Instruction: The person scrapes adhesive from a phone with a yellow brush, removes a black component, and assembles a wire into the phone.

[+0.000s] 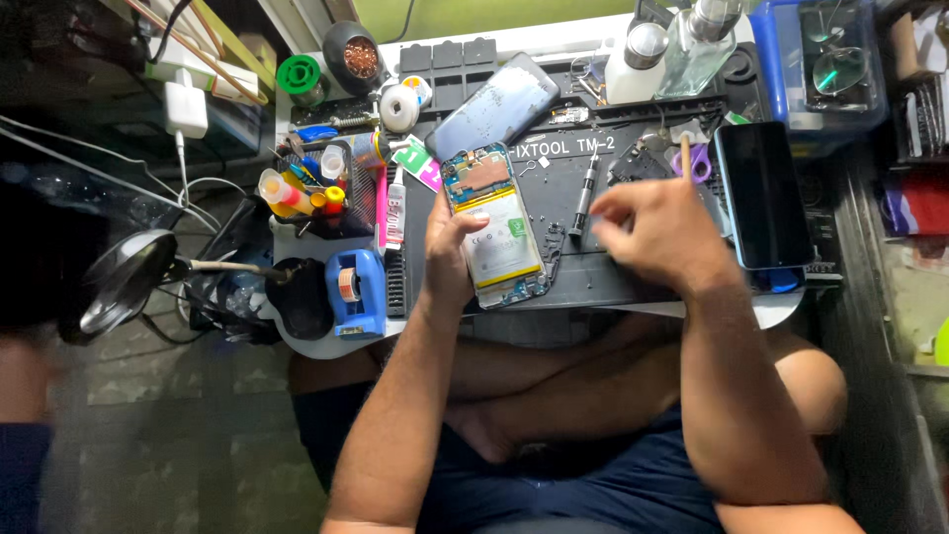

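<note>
Resting along the left edge of an opened smartphone with its pale battery and blue circuit boards exposed (494, 229), the left hand (447, 262) steadied it with fingers curled against its side. The phone lay on a dark rubber repair mat (633, 282), near the mat's front edge. The right hand (654, 229) hovered over the mat just right of the phone, fingers loosely bent; whether they pinched anything could not be told. A slim black screwdriver (585, 198) lay between phone and hand. A dark-screened phone (761, 196) lay further right.
</note>
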